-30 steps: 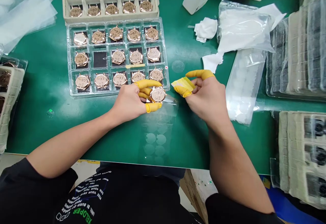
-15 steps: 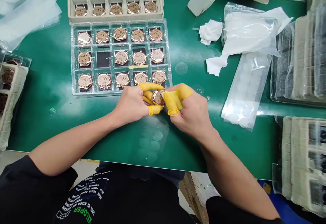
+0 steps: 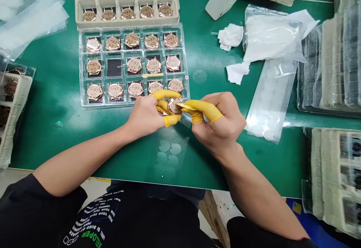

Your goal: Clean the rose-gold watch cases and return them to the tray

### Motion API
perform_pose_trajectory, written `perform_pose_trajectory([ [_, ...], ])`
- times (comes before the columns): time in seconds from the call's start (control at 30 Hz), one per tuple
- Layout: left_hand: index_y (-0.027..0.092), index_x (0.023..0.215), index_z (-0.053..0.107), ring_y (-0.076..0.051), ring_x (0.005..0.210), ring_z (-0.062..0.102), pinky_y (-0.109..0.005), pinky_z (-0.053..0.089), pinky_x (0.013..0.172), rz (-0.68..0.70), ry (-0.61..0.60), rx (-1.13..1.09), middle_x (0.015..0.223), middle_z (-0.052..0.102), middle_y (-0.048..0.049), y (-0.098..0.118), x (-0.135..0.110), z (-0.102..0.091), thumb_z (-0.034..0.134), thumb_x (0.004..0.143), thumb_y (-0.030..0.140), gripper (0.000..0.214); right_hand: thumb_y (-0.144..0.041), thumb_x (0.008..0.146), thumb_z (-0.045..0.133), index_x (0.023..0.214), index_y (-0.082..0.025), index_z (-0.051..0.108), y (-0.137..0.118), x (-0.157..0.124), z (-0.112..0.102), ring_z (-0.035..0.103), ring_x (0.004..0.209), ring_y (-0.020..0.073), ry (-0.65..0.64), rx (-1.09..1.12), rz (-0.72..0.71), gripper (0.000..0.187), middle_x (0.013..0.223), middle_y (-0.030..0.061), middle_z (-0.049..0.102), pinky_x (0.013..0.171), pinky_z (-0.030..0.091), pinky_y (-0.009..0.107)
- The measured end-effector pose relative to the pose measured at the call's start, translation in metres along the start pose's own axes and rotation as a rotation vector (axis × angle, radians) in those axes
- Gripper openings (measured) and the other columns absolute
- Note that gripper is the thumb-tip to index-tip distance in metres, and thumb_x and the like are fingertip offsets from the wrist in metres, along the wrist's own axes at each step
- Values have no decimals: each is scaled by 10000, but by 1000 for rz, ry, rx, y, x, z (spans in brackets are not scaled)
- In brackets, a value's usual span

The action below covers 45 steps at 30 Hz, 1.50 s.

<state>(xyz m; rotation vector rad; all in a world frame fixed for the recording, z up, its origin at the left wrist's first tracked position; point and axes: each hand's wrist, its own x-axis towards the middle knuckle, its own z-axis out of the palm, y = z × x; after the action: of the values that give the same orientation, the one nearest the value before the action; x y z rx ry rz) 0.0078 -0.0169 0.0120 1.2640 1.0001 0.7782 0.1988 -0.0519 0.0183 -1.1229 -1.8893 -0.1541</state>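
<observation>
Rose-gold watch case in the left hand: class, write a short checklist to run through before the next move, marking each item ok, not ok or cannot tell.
1. Grip: ok, the left hand pinches the rose-gold watch case.
2. Finger protection: ok, yellow finger cots cover fingers on both hands, including the right hand.
3. Free slot: ok, the clear plastic tray has an empty compartment, middle row, second from left.
4. Pale film tip seated on case: cannot tell.
5. Case surface clean: cannot tell.
</observation>
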Motion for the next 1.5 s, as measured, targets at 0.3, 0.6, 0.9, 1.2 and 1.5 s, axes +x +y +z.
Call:
perform_pose_trajectory([
  [0.3,162,1194,773,-98,600,626,-196,506,556,-16,20,37,682,689,26,-1,-1,-1,869,627,188,576,105,740,519,988,-249,646,-12,-3,-2,537,730,168,-98,63,-33,450,774,7,577,601,427,312],
  [0.6,154,1187,763,-99,609,657,-188,517,568,-42,4,39,698,715,27,4,0,-1,813,627,140,562,35,844,555,1069,-302,738,-7,-1,5,525,716,179,5,91,96,445,768,12,577,606,399,338],
  [0.9,153,1213,765,-107,632,664,-203,552,595,-45,-14,34,732,728,12,0,1,-2,881,606,175,618,-30,868,608,912,-253,718,-8,2,-4,466,700,156,-221,195,113,253,741,10,555,605,349,327],
  [1.2,156,1194,751,-76,601,634,-173,552,586,-20,8,-26,687,691,48,3,1,-1,845,623,150,578,-272,902,597,894,-240,587,3,1,-4,609,698,174,-270,204,464,34,826,25,677,624,455,319],
  [1.5,161,1203,752,-107,678,703,-202,594,650,-52,26,-23,774,736,15,0,0,-1,859,616,159,597,-278,875,579,976,-256,510,-2,-14,22,611,655,176,-279,185,541,124,808,20,685,610,487,314],
])
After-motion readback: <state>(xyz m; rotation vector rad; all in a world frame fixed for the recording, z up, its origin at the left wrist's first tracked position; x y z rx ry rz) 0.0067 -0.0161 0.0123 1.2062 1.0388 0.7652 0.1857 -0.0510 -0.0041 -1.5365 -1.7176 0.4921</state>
